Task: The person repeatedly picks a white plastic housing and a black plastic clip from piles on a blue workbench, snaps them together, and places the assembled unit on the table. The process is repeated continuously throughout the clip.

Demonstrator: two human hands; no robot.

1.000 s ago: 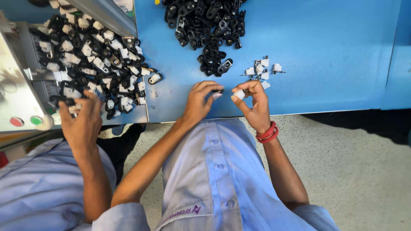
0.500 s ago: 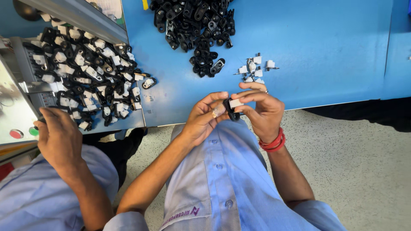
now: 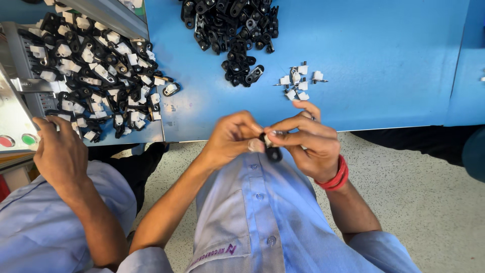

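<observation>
Black plastic clip (image 3: pixel 273 151), pinched between the fingertips of both hands, now sits in the lower centre of the frame, just off the near edge of the blue table (image 3: pixel 384 55) and close to the chest; a second ago the hands were up at the table edge beside the small white inserts (image 3: pixel 299 81), so a piece has been picked up and brought in to be joined by hand. Thumb and forefinger of the left hand (image 3: pixel 233 139) are closed on the clip's left end. Those of the right hand (image 3: pixel 308 141) are closed on its upper end, with a small white part just visible between them; the remaining right fingers are loosely fanned. Both wrists are bent inward and the forearms converge from below; a red band (image 3: pixel 337 177) circles the right wrist. Loose black clips (image 3: pixel 235 35) lie at upper centre. At left, a co-worker's hand (image 3: pixel 60 151) rests beside a heap of assembled black-and-white pieces (image 3: pixel 96 71).
</observation>
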